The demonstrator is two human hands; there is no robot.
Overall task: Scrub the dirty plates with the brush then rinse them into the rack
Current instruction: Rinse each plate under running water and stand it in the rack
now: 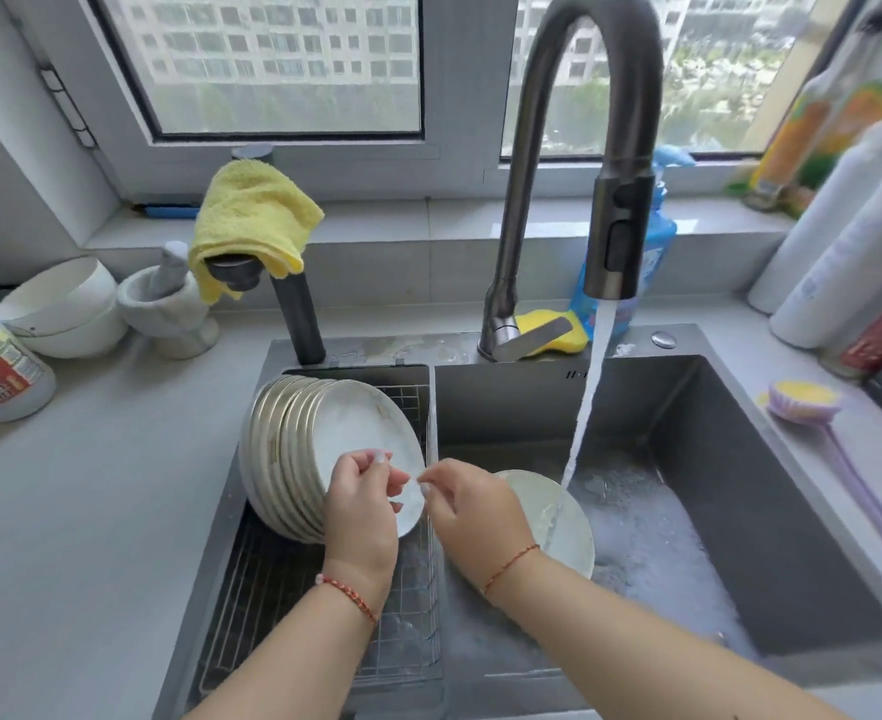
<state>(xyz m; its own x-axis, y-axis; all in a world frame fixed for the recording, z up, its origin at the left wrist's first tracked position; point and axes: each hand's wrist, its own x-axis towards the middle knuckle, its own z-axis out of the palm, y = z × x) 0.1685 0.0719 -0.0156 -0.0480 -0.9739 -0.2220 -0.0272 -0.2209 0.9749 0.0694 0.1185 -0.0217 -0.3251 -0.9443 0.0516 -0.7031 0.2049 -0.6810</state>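
Observation:
Several white plates (293,449) stand on edge in the wire rack (408,621) in the left basin. My left hand (361,511) grips the lower rim of the front plate (361,428), its fingers curled over the face. My right hand (475,511) pinches that same plate's right rim with thumb and fingertip. Another white plate (563,527) leans in the right basin, partly hidden behind my right hand, and the tap's water stream (584,407) hits it. The scrubbing brush (802,402), yellow-headed with a purple handle, lies on the right counter.
The dark faucet (621,231) arches over the sink (740,459), whose floor holds soapy water. A yellow sponge (558,330) and blue soap bottle (657,241) sit behind it. Bottles (844,241) crowd the right counter. Bowls (59,309), a mortar (169,309) and a yellow cloth (252,215) stand left.

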